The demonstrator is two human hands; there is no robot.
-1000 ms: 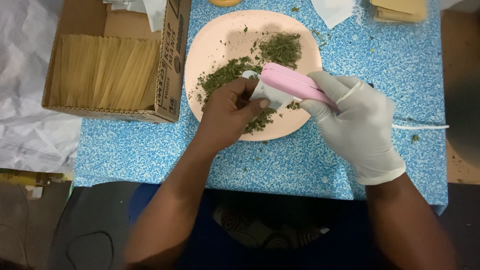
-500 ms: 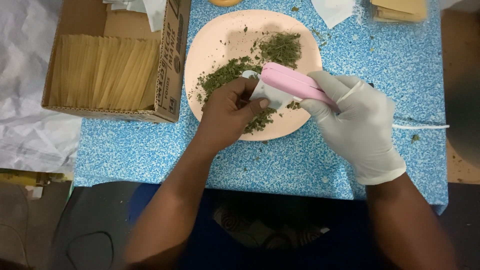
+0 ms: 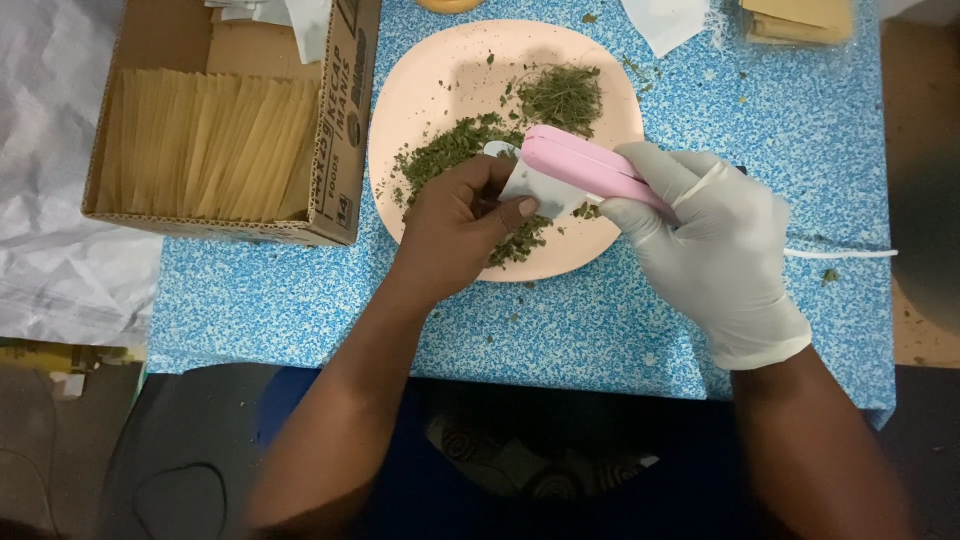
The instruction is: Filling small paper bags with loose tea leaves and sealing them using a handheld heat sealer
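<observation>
Pink plastic sealer (image 3: 585, 170), long and narrow, is lying slantwise over the lower right part of the plate (image 3: 440, 80); the right hand (image 3: 715, 245), in a pale glove, is closing its fingers round the sealer's near end; a white cord (image 3: 840, 253) is running off to the right across the surface (image 3: 300, 310). Small white sachet (image 3: 535, 190) is sitting under the sealer's tip; the bare left hand (image 3: 455, 225) is pinching the sachet's lower edge between thumb and curled fingers. Dried green herb (image 3: 450, 150) is lying scattered on the peach-coloured plate. Speckled blue surface is carrying the plate; a cardboard box (image 3: 340, 120) of tan sleeves (image 3: 205, 145) is standing just left of it.
</observation>
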